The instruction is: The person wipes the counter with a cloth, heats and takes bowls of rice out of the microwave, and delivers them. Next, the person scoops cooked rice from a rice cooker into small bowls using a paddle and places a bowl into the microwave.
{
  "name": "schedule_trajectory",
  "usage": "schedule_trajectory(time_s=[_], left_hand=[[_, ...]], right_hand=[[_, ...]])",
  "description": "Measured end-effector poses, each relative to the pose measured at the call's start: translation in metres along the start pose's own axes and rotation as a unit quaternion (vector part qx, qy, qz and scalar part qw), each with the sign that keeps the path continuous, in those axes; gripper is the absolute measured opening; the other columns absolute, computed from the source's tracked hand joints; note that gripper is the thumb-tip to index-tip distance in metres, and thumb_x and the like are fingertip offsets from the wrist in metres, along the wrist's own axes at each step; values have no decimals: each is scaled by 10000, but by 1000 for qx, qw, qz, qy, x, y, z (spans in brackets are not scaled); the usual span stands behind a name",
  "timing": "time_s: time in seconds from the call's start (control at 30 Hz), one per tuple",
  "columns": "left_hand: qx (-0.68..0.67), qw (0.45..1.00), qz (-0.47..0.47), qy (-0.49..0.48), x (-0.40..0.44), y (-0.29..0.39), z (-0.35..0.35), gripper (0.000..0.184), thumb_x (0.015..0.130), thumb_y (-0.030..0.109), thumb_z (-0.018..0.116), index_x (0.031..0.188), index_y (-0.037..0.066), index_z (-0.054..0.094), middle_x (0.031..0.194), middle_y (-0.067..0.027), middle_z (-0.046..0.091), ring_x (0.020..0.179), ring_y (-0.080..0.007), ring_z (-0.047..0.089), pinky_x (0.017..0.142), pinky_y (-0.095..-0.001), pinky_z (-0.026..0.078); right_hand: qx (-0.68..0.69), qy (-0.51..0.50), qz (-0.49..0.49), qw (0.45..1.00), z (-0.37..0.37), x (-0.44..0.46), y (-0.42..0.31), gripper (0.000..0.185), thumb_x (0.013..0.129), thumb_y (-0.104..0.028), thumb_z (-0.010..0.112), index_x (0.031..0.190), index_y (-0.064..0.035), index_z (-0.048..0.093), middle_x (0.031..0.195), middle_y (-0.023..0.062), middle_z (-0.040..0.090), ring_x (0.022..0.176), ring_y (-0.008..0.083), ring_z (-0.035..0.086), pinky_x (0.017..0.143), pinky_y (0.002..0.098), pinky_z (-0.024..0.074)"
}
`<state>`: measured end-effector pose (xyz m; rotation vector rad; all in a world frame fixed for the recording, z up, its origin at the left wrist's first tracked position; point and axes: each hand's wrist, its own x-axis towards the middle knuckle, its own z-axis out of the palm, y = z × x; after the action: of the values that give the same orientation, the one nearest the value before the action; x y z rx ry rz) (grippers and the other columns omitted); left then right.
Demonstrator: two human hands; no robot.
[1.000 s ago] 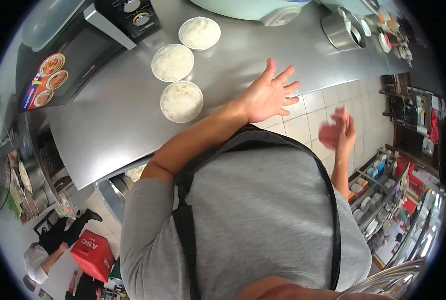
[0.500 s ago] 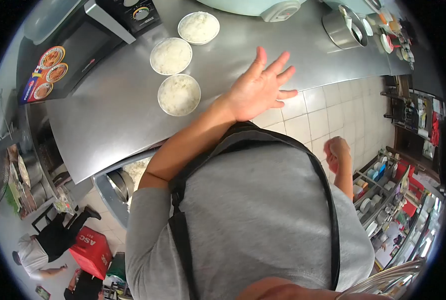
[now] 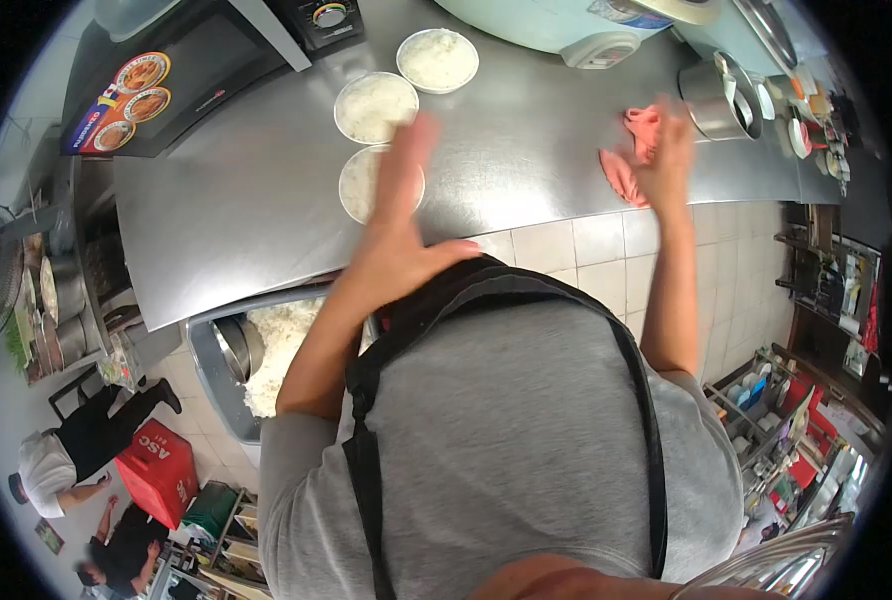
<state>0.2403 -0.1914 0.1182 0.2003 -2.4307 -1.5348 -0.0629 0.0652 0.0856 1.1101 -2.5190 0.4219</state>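
Note:
My left hand is blurred. Its fingers are stretched out and its thumb apart, over the lower part of a row of white bowls. It is open and partly hides the nearest bowl of rice. Another bowl of rice and a third rice bowl stand behind it. My right hand, also smeared by motion, is at the counter's front edge with its fingers extended upward. Right beside its palm is a crumpled pink cloth; whether they touch is unclear.
A microwave stands on the steel counter at left. A pale green cooker and a metal pot are at the back. Below the counter sits a grey tub holding rice and a metal bowl. Two people are at lower left.
My left hand has swung left from beside the bowls to above the nearest one. My right hand has risen to the counter and its fingers have straightened. The pink cloth has appeared there.

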Motion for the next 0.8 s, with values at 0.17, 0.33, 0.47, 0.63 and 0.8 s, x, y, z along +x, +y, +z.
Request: schedule_trajectory(time_s=[0.17, 0.33, 0.47, 0.63, 0.8], left_hand=[[127, 971, -162, 119, -40, -43, -26, 1410, 518, 146, 945, 1586, 78, 27, 1608, -248, 161, 1477, -402, 218, 1201, -460, 263], [101, 966, -185, 150, -39, -68, 5, 1368, 533, 117, 938, 1579, 84, 56, 1551, -245, 244, 1419, -427, 306, 1144, -476, 356], [155, 957, -168, 178, -29, -59, 7, 1352, 527, 150, 953, 1573, 78, 100, 1518, -245, 295, 1388, -421, 346, 1150, -471, 345], [220, 958, -129, 129, -20, -59, 1, 1292, 572, 157, 923, 1580, 119, 115, 1494, -229, 332, 1356, -418, 367, 1134, -488, 333], [231, 956, -138, 115, -13, -55, -1, 1282, 564, 163, 917, 1579, 126, 135, 1456, -235, 371, 1328, -423, 387, 1112, -489, 350]], right_hand=[[489, -165, 22, 856, 81, 23, -117, 1320, 638, -160, 933, 1596, -150, 25, 1567, 229, 297, 1437, 354, 344, 1157, 485, 352], [459, -89, -37, 883, 155, 71, -154, 1466, 587, -227, 964, 1569, -118, -119, 1570, 266, 260, 1439, 372, 335, 1186, 461, 311], [409, -57, -50, 909, 153, 92, -162, 1484, 533, -328, 981, 1577, -87, -46, 1538, 266, 323, 1423, 392, 347, 1181, 453, 310], [361, -95, -49, 927, 141, 97, -165, 1443, 523, -417, 964, 1588, -101, 43, 1479, 230, 436, 1364, 398, 414, 1144, 461, 350], [337, -103, -46, 935, 137, 102, -170, 1361, 540, -378, 948, 1587, -119, 117, 1470, 211, 455, 1332, 403, 443, 1128, 455, 365]])
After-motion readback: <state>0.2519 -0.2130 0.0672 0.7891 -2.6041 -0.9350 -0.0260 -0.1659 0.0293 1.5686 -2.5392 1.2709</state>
